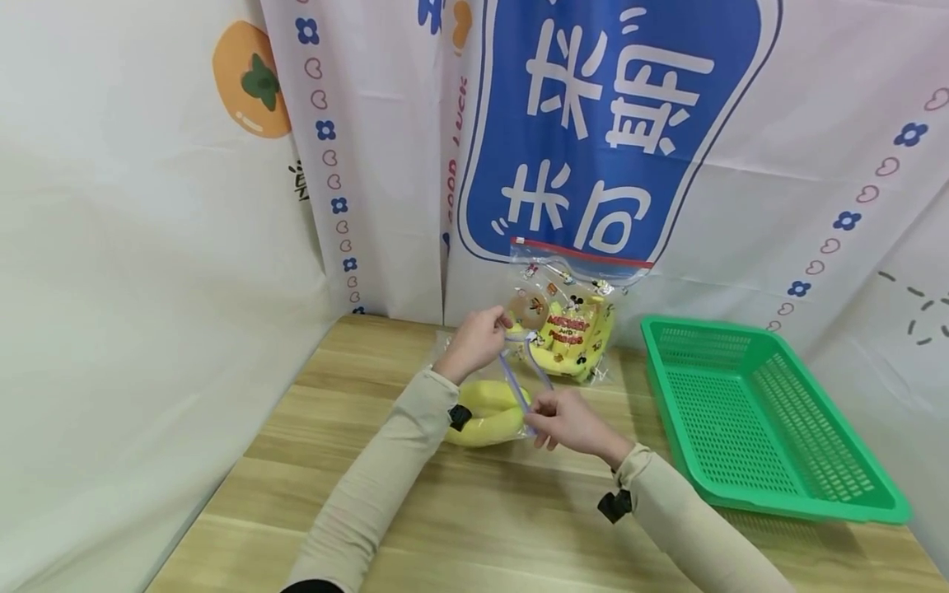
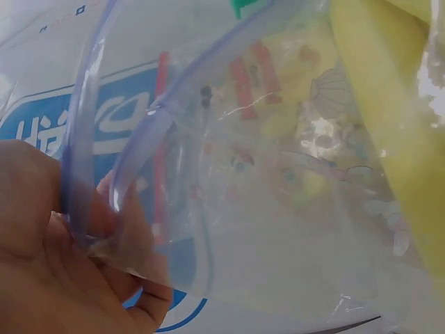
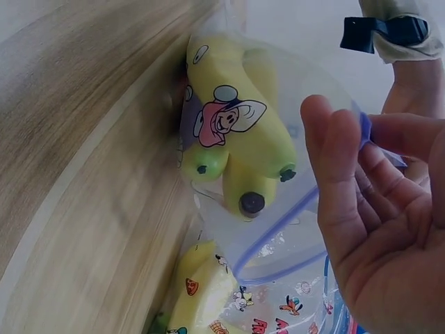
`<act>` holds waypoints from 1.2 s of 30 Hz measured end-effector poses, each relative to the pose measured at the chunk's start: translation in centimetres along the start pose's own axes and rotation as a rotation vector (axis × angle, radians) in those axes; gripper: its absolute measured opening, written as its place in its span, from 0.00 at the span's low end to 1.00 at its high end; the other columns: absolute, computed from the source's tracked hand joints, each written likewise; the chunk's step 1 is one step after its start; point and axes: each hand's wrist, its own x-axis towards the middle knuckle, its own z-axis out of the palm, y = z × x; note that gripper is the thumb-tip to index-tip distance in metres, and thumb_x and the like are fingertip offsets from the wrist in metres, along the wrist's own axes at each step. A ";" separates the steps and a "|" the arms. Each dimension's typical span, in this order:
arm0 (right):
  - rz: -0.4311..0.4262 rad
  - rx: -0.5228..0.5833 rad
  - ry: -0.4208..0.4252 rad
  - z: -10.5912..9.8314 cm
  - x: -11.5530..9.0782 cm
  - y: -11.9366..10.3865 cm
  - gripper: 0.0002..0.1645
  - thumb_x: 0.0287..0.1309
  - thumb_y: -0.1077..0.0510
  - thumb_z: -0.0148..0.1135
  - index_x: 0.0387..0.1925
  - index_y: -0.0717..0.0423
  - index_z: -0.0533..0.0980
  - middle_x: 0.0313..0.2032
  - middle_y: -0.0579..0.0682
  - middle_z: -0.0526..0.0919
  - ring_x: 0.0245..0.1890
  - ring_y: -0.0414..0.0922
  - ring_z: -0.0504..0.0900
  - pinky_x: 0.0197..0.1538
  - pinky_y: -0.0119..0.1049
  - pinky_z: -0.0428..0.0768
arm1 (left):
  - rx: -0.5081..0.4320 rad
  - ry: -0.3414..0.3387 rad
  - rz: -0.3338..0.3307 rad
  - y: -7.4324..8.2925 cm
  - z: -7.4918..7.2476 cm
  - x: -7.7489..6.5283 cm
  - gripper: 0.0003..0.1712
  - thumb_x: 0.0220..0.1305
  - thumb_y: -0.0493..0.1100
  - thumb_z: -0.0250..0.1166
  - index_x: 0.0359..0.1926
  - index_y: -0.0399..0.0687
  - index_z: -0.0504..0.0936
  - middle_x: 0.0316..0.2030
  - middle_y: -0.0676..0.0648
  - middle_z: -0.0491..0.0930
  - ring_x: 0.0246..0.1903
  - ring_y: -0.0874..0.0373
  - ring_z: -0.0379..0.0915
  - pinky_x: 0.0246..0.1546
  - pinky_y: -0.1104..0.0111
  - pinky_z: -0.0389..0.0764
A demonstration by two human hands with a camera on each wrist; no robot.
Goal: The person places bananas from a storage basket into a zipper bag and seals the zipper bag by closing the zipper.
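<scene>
A clear zip bag (image 3: 313, 69) with a purple zip strip (image 1: 514, 383) holds several yellow bananas (image 1: 485, 430), their green and dark tips turned to the open mouth in the right wrist view. My left hand (image 1: 478, 339) pinches the far end of the mouth; in the left wrist view its fingers (image 2: 142, 236) curl at the strip's corner. The near end of the strip is pinched between thumb and fingers of my right hand (image 1: 569, 420). Between the hands the two edges of the mouth stand apart. Cartoon prints mark the bag's side.
Behind, a second printed zip bag (image 1: 567, 342) with a red zip leans against the hanging cloth (image 1: 400, 165), with bananas and a brown round thing inside. A green basket (image 1: 749, 328) stands at the right of the wooden table (image 1: 296, 461). White cloth borders the left side.
</scene>
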 end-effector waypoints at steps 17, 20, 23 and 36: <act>0.014 -0.078 0.023 -1.5 -1.1 0.6 0.13 0.59 0.57 0.63 0.24 0.59 0.72 0.24 0.54 0.81 0.26 0.53 0.82 0.27 0.40 0.82 | -0.080 0.059 -0.049 -0.2 -1.7 -0.8 0.07 0.64 0.36 0.55 0.39 0.41 0.78 0.23 0.47 0.74 0.19 0.59 0.66 0.19 0.71 0.69; 0.023 -0.114 0.049 -2.2 -1.4 0.6 0.12 0.59 0.59 0.63 0.24 0.58 0.72 0.24 0.53 0.81 0.24 0.48 0.82 0.25 0.36 0.81 | -0.066 0.080 -0.084 -0.4 -2.2 -1.0 0.06 0.62 0.37 0.54 0.34 0.42 0.77 0.25 0.48 0.75 0.23 0.57 0.68 0.24 0.69 0.71; 0.032 -0.154 0.090 -3.0 -1.7 0.4 0.10 0.58 0.60 0.63 0.25 0.58 0.73 0.23 0.51 0.80 0.23 0.46 0.81 0.24 0.35 0.81 | -0.048 0.091 -0.101 -0.6 -2.7 -1.2 0.06 0.61 0.38 0.53 0.29 0.44 0.74 0.27 0.47 0.74 0.26 0.55 0.69 0.28 0.67 0.70; 0.037 -0.298 0.288 -5.5 -1.5 -0.6 0.06 0.57 0.62 0.63 0.26 0.56 0.75 0.22 0.47 0.79 0.22 0.44 0.80 0.24 0.35 0.79 | -0.063 0.029 -0.128 -1.5 -3.0 -1.1 0.10 0.65 0.42 0.50 0.32 0.46 0.76 0.30 0.48 0.75 0.27 0.55 0.68 0.29 0.66 0.70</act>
